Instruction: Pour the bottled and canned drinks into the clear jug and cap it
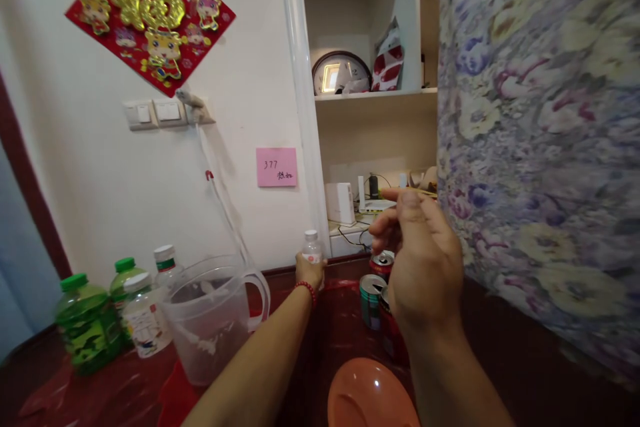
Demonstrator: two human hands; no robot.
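Note:
My left hand [310, 271], with a red bead bracelet at the wrist, is wrapped round a small clear bottle [311, 247] with a white cap near the table's back edge. My right hand [423, 253] is raised at the right with its fingers partly curled and apart, and nothing shows in it. Behind and below it stand a green can [371, 300], a dark red can [381, 265] and another red can [391, 333], partly hidden by the hand. An orange oval dish [371, 397] lies at the front.
A clear plastic jug [207, 327] stands left of my left forearm. Further left are green bottles [87, 327] and white-capped bottles [146, 320]. A floral curtain [540, 147] hangs at the right; shelves [375, 97] with a router and clock are behind.

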